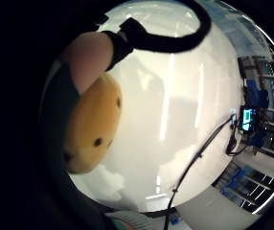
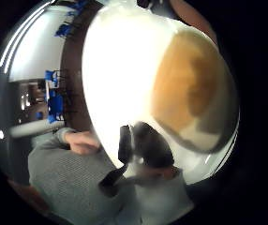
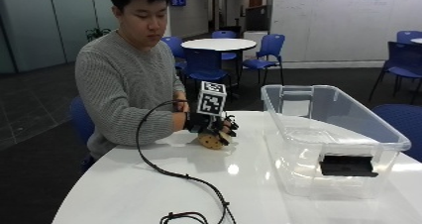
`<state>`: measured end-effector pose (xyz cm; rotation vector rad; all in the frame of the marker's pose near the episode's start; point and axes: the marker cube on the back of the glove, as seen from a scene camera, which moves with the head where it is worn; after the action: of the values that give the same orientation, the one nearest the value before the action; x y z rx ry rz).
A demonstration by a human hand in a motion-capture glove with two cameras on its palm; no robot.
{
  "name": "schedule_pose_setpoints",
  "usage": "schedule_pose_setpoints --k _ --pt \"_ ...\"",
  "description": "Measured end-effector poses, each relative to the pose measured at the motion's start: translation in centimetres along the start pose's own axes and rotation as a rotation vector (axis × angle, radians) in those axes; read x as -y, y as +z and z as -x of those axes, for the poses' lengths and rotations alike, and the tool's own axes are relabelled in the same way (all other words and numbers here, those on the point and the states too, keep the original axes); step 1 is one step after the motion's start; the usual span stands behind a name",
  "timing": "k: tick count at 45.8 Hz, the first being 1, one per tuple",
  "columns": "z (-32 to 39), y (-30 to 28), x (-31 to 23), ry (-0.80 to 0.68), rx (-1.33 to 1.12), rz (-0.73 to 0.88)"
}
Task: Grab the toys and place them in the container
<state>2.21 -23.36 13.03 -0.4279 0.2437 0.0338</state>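
Clear plastic is what I am taking as my landmark from the outside view: a big transparent rectangular storage container (image 3: 333, 135) is standing on the round white table (image 3: 198, 184). Just beside the container, on the side nearer the seated person, my black-gloved right hand (image 3: 212, 127) is curling its fingers down over a tan, round toy with dark spots (image 3: 211, 141), which is sitting on the table outside the container.

From the little-finger side palm camera, I am seeing the same spotted tan toy (image 1: 93, 127) lying close against the palm with a bare fingertip (image 1: 90, 57) pressing on it, over the white table (image 1: 175, 120).

From the thumb side palm camera, the toy (image 2: 188, 93) is filling much of the picture, above the bright tabletop (image 2: 120, 79).
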Motion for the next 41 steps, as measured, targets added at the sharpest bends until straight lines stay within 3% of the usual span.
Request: schedule_pose_setpoints --k 15,24,32,36,41 --pt "0.2 1.9 0.3 0.002 -0.046 -0.039" --pt "0.1 1.4 1.3 -0.011 0.006 -0.202" --pt "0.4 0.7 1.6 -0.018 0.032 -0.253" --pt "1.3 -2.1 1.1 -0.068 0.044 -0.296" --pt "2.0 -10.5 0.1 -0.200 0.024 -0.403"
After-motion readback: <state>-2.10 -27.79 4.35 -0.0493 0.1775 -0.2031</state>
